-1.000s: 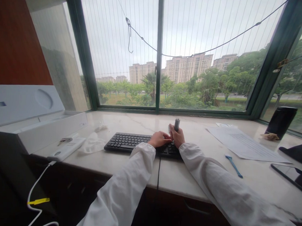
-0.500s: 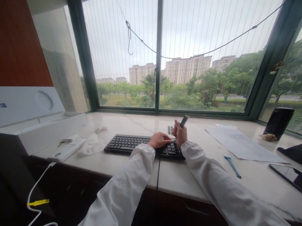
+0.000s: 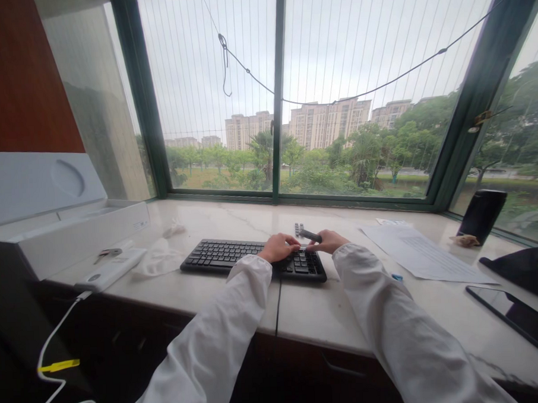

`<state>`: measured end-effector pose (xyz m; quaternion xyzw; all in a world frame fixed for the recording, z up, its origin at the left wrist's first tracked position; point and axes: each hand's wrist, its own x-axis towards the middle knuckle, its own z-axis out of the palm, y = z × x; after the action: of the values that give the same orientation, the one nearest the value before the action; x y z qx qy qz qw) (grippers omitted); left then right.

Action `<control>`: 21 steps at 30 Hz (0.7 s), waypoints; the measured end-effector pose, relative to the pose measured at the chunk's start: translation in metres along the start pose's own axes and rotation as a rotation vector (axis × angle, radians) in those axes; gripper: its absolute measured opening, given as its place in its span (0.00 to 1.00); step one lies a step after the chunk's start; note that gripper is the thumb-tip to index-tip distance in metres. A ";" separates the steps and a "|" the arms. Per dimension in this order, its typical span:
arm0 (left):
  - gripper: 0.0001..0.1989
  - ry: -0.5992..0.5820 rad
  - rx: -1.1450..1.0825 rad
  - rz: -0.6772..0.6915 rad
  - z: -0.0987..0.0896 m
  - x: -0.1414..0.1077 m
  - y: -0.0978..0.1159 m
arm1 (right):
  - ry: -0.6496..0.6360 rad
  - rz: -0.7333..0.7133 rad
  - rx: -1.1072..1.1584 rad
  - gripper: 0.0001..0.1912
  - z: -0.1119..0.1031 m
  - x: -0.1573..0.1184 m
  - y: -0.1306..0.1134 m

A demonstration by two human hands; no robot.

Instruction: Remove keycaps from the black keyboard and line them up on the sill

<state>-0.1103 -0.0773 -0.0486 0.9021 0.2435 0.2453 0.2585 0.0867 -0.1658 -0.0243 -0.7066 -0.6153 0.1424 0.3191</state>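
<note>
The black keyboard (image 3: pixel 227 254) lies on the marble-look counter, its number pad end between my two hands. My left hand (image 3: pixel 279 247) rests over the right part of the keys. Its fingers are drawn together, and whatever they hold is hidden. My right hand (image 3: pixel 332 241) is closed around a short dark stick-like tool (image 3: pixel 311 235), held low at the keyboard's back right edge; its exact kind is not clear. Both hands' fingertips nearly meet over the keys. Just behind the keyboard sit several small grey pieces (image 3: pixel 297 229) that look like loose keycaps.
Printed paper (image 3: pixel 423 255), a phone (image 3: pixel 515 315) and a dark cylinder (image 3: pixel 482 216) lie to the right. A blue tool (image 3: pixel 398 277) is mostly behind my right sleeve. Leftward are crumpled tissue (image 3: pixel 158 260), a white power bank (image 3: pixel 114 270) with a cable, and an open white box (image 3: pixel 87 233).
My right hand has lowered and turned, tipping the dark tool from upright toward the left, nearer the keys. My left hand stays over the keyboard. The view has shifted slightly.
</note>
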 end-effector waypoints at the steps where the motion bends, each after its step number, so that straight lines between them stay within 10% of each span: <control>1: 0.14 0.004 -0.003 0.004 0.000 0.000 0.000 | -0.024 -0.004 -0.008 0.10 0.001 0.000 0.001; 21: 0.13 0.230 0.069 0.159 -0.005 -0.009 0.017 | -0.059 0.065 0.314 0.15 0.002 -0.003 -0.015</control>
<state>-0.1146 -0.0930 -0.0375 0.8928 0.2075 0.3582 0.1777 0.0728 -0.1678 -0.0168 -0.6631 -0.5715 0.2678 0.4025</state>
